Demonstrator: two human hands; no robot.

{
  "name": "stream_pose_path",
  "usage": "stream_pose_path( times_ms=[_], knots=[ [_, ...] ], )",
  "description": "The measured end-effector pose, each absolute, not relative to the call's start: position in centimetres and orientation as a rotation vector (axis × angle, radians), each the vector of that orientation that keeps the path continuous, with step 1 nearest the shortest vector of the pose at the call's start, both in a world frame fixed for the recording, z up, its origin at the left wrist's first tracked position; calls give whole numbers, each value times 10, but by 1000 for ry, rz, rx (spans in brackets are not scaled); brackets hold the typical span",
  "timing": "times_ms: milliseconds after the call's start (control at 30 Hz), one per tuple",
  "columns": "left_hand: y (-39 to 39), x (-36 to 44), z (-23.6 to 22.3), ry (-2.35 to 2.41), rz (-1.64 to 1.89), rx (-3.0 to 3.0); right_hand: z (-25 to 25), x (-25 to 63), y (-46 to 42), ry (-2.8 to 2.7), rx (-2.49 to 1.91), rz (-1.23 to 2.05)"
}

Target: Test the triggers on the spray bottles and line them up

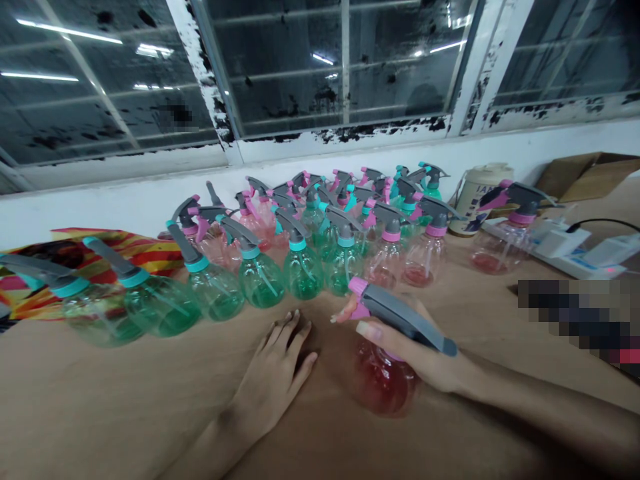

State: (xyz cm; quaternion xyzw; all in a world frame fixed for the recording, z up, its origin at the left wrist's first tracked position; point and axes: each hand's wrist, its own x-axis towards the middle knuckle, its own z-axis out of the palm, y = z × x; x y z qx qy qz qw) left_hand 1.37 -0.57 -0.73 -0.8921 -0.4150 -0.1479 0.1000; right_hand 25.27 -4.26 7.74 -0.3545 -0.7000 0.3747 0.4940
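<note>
Room to move lies at the near left of the table (125, 407) — smooth, matte and brown — while crowded spray bottles (305, 275) line the far side before a white wall (90, 207). Farther right, a white power strip (590, 268) narrows the space. Near, right of centre, the red-liquid spray bottle (385, 387) sits in the right hand (430, 360), its fingers wrapped around the neck under a grey-and-pink trigger head (400, 313); I cannot tell whether its base touches down. The left hand (273, 370) rests palm down, fingers slightly spread. The bottles are round-bellied, transparent plastic with turquoise or pink collars.
</note>
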Motion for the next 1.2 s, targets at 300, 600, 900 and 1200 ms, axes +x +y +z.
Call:
stream_pose_path(
  times_ms=[300, 600, 900, 1200],
  knots=[
    [-6, 14, -8, -1227, -428, -2621, 71, 251, -42, -1679, -947, 801],
    [-6, 14, -7, -1253, -418, -2641, 72, 253, -42, -1728, -898, 892],
    [-5, 14, -9, -1230, -442, -2650, 78, 249, -44, -1680, -882, 888],
    [-5, 14, -8, -1222, -416, -2635, 78, 250, -44, -1709, -912, 855]
  ],
)
